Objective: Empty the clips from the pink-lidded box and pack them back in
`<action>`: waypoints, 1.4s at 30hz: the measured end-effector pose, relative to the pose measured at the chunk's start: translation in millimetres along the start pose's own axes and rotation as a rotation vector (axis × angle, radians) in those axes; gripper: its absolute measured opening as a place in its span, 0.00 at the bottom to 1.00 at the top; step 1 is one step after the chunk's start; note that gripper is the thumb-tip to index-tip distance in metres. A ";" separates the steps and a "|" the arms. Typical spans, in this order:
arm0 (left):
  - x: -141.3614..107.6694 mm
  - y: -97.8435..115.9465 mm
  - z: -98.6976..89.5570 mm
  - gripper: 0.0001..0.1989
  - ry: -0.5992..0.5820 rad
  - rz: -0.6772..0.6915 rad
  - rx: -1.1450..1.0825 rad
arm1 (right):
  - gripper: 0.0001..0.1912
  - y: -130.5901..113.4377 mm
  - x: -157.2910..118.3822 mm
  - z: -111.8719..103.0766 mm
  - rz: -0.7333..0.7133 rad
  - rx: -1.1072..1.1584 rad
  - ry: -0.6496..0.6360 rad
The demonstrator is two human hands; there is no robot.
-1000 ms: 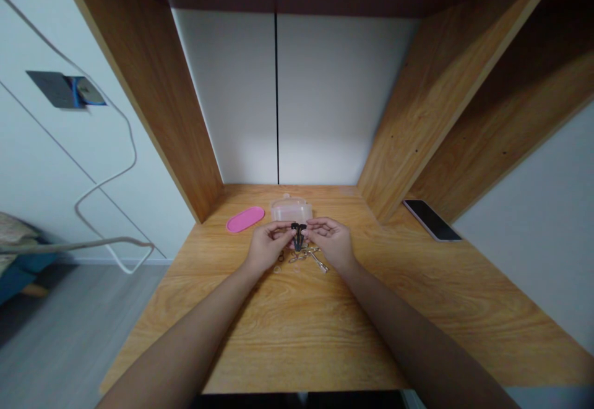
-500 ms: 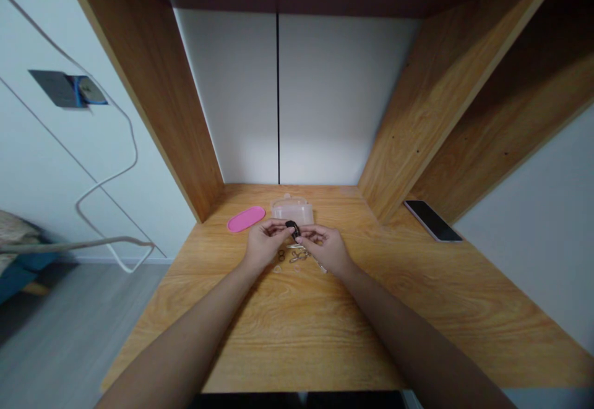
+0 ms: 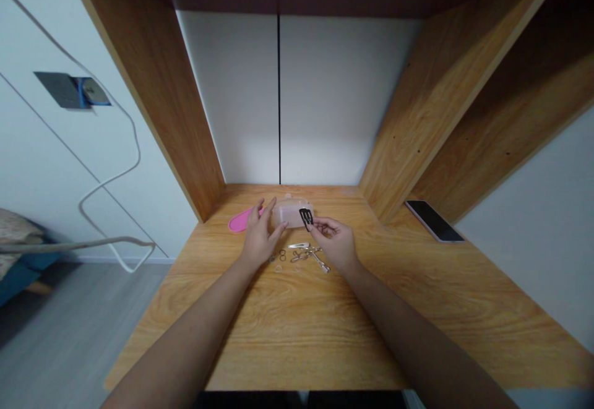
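Between the thumb and fingers of my right hand point(image 3: 336, 242) is a black hair clip point(image 3: 306, 218), raised in front of a clear plastic box point(image 3: 292, 214). My left hand point(image 3: 260, 239) has its fingers spread and holds nothing; it is beside the box's left side and partly covers a pink oval tray point(image 3: 239, 221). Below the hands, on the wooden table, lie a light-coloured hair clip point(image 3: 298, 245), an eyelash curler point(image 3: 319, 262) and several small hair ties point(image 3: 283, 255).
A dark-screened phone point(image 3: 434, 220) lies at the right by the wooden partition point(image 3: 417, 124). White cable point(image 3: 134, 143) hangs at the left, past an open wall socket point(image 3: 74, 90). Wooden side panels and a white back panel point(image 3: 325, 99) enclose the table point(image 3: 297, 335).
My left hand has let go of the black hair clip, opened and moved up beside the box. My right hand has turned the clip and holds it alone, a little further right.
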State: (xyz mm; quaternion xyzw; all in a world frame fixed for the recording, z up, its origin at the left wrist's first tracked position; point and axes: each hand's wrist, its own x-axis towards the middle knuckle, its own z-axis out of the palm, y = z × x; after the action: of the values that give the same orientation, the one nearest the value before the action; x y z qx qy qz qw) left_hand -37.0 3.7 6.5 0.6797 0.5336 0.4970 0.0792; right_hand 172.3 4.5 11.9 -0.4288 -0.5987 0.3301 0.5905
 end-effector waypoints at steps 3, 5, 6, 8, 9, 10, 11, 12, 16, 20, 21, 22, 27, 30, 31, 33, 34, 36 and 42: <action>0.7 -10.7 5.4 0.28 -0.073 -0.041 0.009 | 0.15 2.0 2.0 -0.9 0.010 -0.003 0.039; 1.0 -13.1 7.3 0.26 -0.102 -0.035 -0.060 | 0.15 2.0 3.3 -2.1 -0.002 -0.012 0.059; 1.0 -12.9 7.8 0.25 -0.114 -0.033 -0.098 | 0.14 1.3 4.0 -3.1 -0.015 -0.020 0.071; 0.5 -10.7 8.1 0.23 -0.133 -0.028 -0.150 | 0.13 -1.4 5.1 -5.7 -0.056 -0.052 0.100; 0.0 -9.2 8.1 0.22 -0.140 -0.018 -0.160 | 0.12 -3.3 5.5 -7.4 -0.087 -0.081 0.112; -0.8 -7.5 8.1 0.21 -0.148 -0.002 -0.158 | 0.12 -5.4 5.8 -9.2 -0.124 -0.120 0.119; -1.6 -5.7 8.1 0.20 -0.154 0.018 -0.148 | 0.11 -7.6 6.1 -11.1 -0.164 -0.165 0.122; -2.5 -4.0 7.9 0.18 -0.159 0.036 -0.135 | 0.10 -9.7 6.2 -12.9 -0.207 -0.210 0.121; -4.9 3.3 5.7 0.14 -0.178 0.085 -0.110 | 0.11 -14.3 6.4 -18.5 -0.361 -0.350 0.069; -4.8 10.3 2.2 0.13 -0.238 0.109 -0.137 | 0.14 -11.6 7.4 -20.7 -0.435 -0.499 -0.013; -4.7 11.3 1.6 0.14 -0.256 0.118 -0.149 | 0.15 -10.4 7.9 -21.0 -0.439 -0.541 -0.031; -4.8 12.0 1.3 0.15 -0.272 0.127 -0.161 | 0.15 -9.2 8.4 -21.2 -0.436 -0.585 -0.048; -6.0 10.3 2.6 0.19 -0.296 0.149 -0.196 | 0.11 -6.8 10.2 -21.5 -0.374 -0.708 -0.074; -6.4 8.3 4.1 0.19 -0.291 0.149 -0.206 | 0.09 -7.7 10.0 -21.1 -0.365 -0.705 -0.052; -6.4 7.9 4.4 0.19 -0.292 0.151 -0.204 | 0.09 -8.1 9.8 -20.9 -0.365 -0.704 -0.044; -6.1 7.4 4.7 0.19 -0.293 0.156 -0.196 | 0.09 -8.9 9.4 -20.5 -0.360 -0.695 -0.039; -6.0 7.2 4.7 0.19 -0.289 0.159 -0.194 | 0.09 -9.2 9.4 -20.4 -0.356 -0.685 -0.040; -5.7 7.0 4.6 0.19 -0.276 0.165 -0.190 | 0.10 -9.1 9.6 -20.3 -0.346 -0.656 -0.040; -4.8 8.3 3.4 0.17 -0.274 0.173 -0.174 | 0.11 -4.3 10.7 -19.4 -0.344 -0.578 -0.066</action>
State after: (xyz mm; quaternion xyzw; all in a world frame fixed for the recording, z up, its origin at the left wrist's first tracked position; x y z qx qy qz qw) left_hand -28.8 -2.2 7.4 0.7750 0.4125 0.4490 0.1663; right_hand 191.7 10.2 21.9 -0.4600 -0.7500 0.0560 0.4720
